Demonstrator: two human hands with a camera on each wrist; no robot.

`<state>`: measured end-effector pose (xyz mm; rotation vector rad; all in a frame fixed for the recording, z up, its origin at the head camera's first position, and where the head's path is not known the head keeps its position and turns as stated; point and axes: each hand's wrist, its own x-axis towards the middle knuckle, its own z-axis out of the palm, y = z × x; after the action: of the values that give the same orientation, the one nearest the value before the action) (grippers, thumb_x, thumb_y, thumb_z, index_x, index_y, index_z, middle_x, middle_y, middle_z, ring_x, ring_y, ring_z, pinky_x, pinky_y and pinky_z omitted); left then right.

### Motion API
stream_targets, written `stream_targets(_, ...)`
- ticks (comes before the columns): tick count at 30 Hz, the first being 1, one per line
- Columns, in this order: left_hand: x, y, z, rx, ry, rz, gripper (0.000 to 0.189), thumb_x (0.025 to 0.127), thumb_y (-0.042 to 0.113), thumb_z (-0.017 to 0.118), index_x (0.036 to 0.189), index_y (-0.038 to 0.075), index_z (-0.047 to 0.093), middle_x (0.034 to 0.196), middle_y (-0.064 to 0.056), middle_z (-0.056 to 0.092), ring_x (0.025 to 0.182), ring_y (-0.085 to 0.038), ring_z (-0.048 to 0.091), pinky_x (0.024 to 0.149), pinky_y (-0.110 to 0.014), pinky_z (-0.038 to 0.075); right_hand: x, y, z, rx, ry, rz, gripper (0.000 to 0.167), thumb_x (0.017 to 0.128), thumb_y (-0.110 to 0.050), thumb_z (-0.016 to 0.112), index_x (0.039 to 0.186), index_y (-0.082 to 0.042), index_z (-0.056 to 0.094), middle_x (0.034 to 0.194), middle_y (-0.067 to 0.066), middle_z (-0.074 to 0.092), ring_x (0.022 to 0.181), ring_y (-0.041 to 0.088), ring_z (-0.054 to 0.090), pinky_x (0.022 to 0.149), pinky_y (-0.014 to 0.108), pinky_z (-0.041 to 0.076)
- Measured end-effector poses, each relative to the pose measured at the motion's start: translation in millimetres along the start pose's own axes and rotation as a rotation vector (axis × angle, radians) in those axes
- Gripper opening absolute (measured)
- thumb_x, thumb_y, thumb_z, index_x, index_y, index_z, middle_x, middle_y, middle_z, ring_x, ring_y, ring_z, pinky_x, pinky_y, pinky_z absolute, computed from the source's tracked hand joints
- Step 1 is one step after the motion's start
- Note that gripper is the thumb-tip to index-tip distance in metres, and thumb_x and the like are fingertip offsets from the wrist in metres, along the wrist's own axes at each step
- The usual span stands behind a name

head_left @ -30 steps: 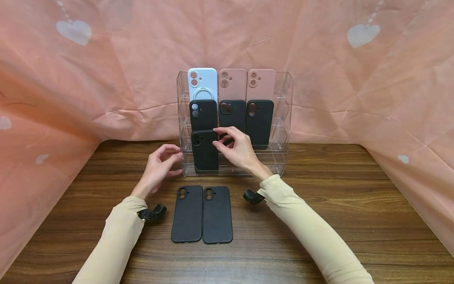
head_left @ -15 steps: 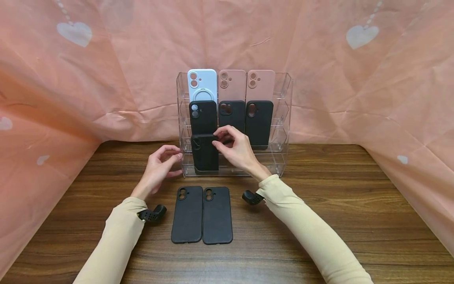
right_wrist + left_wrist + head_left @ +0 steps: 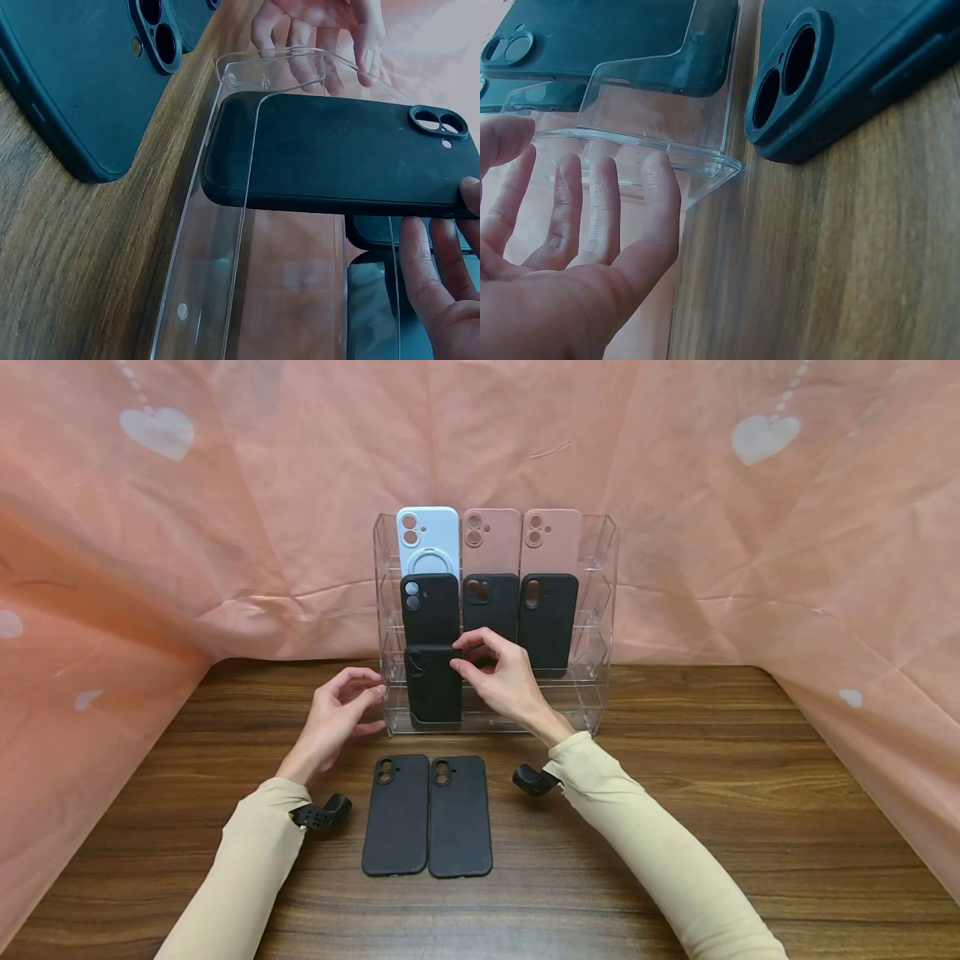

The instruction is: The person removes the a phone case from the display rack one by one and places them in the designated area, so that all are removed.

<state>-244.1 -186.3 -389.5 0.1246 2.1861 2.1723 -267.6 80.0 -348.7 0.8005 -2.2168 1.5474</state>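
My right hand point(image 3: 501, 677) pinches the upper right corner of a black phone case point(image 3: 330, 154), thumb on its face and fingers at its edge. That case stands upright in the front tier, at the left end, of a clear acrylic display stand point(image 3: 495, 722); its lower end sits behind the front lip. My left hand point(image 3: 337, 710) touches the stand's left side with extended fingers, as the left wrist view shows, and holds no case. Two more black phone cases, the left one point(image 3: 395, 814) and the right one point(image 3: 461, 817), lie side by side on the table before the stand.
Behind, the stand holds a white phone case point(image 3: 431, 531) with a ring and two pink phone cases, one point(image 3: 552, 547) at right. A row of black phone cases, one point(image 3: 550, 627) at right, stands before them. Wooden table point(image 3: 712, 760) below; pink cloth point(image 3: 675, 510) surrounds it.
The pinched black phone case has moved down slightly into the front tier, mostly during the first half second. Both hands have stayed nearly in place.
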Motion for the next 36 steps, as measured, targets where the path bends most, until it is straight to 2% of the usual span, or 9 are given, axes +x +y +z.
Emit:
stream_targets(9,0.0,0.5,0.0,0.005,-0.004,0.001,0.019,0.101,0.016,0.066,0.119,0.015,0.059,0.114,-0.002,0.065,0.11,-0.017,0.066,0.083,-0.043,0.065,-0.6,-3,-6,0.02,0.018,-0.002,0.024,0.091,-0.003,0.075,0.115,-0.008,0.071,0.105,0.012,0.071,0.087,0.023,0.07,0.066,0.023,0.053)
stream_targets(15,-0.6,1.0,-0.4,0.016,-0.005,0.002,0.021,0.101,0.017,0.066,0.12,0.014,0.059,0.113,-0.001,0.064,0.108,-0.014,0.066,0.083,-0.043,0.065,-1.0,-5,-11,0.034,0.043,-0.012,0.027,0.091,-0.001,0.075,0.117,-0.004,0.072,0.112,0.015,0.072,0.09,0.028,0.071,0.07,0.029,0.058)
stream_targets(23,-0.4,1.3,1.3,0.011,0.001,-0.005,0.021,0.101,0.016,0.065,0.121,0.013,0.059,0.112,0.001,0.064,0.112,-0.019,0.066,0.084,-0.045,0.064,-2.6,-9,-18,0.066,0.066,-0.016,0.025,0.091,0.0,0.074,0.116,-0.005,0.072,0.111,0.013,0.071,0.089,0.025,0.071,0.075,0.025,0.063)
stream_targets(30,0.1,0.7,1.2,0.005,0.007,-0.005,0.021,0.101,0.015,0.065,0.121,0.013,0.059,0.108,0.003,0.065,0.11,-0.017,0.066,0.083,-0.044,0.065,-2.0,-15,-26,0.107,0.08,-0.037,0.026,0.09,0.004,0.074,0.115,-0.002,0.071,0.11,0.015,0.071,0.088,0.023,0.07,0.076,0.036,0.066)
stream_targets(36,0.2,0.4,1.1,0.006,0.006,-0.004,0.022,0.101,0.016,0.066,0.121,0.013,0.059,0.114,-0.004,0.066,0.109,-0.016,0.066,0.083,-0.044,0.064,-1.4,-19,-32,0.136,0.095,-0.035,0.026,0.089,0.005,0.073,0.115,0.001,0.071,0.109,0.018,0.071,0.087,0.023,0.07,0.075,0.036,0.066)
